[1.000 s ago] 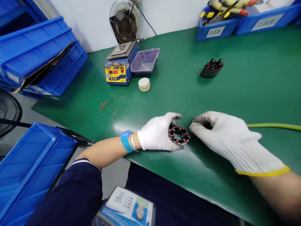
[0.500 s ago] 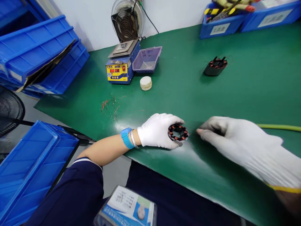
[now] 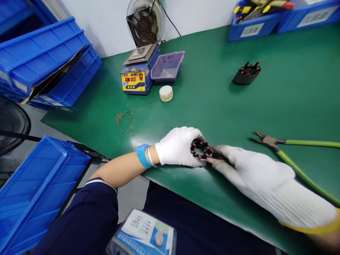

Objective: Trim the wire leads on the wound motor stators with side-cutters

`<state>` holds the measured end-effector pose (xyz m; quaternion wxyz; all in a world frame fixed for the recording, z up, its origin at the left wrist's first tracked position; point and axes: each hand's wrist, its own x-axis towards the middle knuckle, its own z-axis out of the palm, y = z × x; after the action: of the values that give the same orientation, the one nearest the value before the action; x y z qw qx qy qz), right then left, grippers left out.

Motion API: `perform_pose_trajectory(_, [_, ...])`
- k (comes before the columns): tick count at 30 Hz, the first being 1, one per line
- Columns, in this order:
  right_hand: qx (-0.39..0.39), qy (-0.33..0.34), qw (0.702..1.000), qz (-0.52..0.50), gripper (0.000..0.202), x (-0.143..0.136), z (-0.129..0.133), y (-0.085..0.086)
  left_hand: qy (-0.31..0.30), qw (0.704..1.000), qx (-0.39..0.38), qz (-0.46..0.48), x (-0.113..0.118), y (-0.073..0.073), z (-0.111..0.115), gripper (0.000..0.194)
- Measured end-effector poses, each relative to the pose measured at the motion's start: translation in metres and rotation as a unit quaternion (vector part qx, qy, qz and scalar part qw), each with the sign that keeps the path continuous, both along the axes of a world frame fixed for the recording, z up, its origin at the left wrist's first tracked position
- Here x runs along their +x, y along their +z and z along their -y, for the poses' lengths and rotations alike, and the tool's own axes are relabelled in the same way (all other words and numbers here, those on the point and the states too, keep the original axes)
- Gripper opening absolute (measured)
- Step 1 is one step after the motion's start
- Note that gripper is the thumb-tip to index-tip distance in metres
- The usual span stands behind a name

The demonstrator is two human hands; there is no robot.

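Observation:
My left hand [image 3: 180,147], in a white glove, is wrapped round a ring-shaped coil core [image 3: 197,151] with black and copper-coloured windings, its open end facing up. My right hand [image 3: 239,164], gloved with bare fingertips, touches the core's right edge, its thumb and fingers pinched there. What those fingertips grip is too small to make out. Pliers with green handles [image 3: 271,141] lie on the table beyond my right hand, jaws apart. A second wound core [image 3: 247,74] stands farther back, thin wires sticking out.
On the green table [image 3: 202,99] are a blue and yellow heater unit [image 3: 135,79], a purple tray [image 3: 166,67], a round cream block [image 3: 166,93] and copper wire scraps [image 3: 119,117]. Blue tool bins [image 3: 251,30] stand at the back right. Blue crates [image 3: 39,60] are stacked at left.
My right hand has moved left, from beside the core to its right edge. The pliers' jaws, hidden earlier behind that hand, now show. My left hand still holds the core.

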<state>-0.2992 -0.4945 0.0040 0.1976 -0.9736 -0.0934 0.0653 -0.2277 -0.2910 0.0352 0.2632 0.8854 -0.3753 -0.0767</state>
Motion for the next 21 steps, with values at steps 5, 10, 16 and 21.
perform_pose_trajectory(5, [0.024, -0.019, 0.996, -0.086, 0.043, 0.009, 0.005, 0.012, 0.013, 1.0, -0.008, -0.009, -0.001, -0.003, 0.0, 0.047])
perform_pose_trajectory(10, [0.032, -0.042, 0.984, -0.169, 0.036, 0.014, 0.003, 0.026, 0.002, 0.994, -0.101, -0.03, -0.004, -0.013, 0.002, 0.056])
perform_pose_trajectory(16, [0.124, -0.066, 0.974, -0.177, 0.046, 0.012, 0.006, 0.024, -0.03, 0.996, -0.086, -0.021, -0.007, -0.012, 0.005, 0.034])
perform_pose_trajectory(21, [0.127, -0.1, 0.962, -0.221, 0.051, 0.011, 0.002, 0.031, -0.019, 0.995, -0.094, -0.004, -0.01, -0.016, 0.009, 0.019])
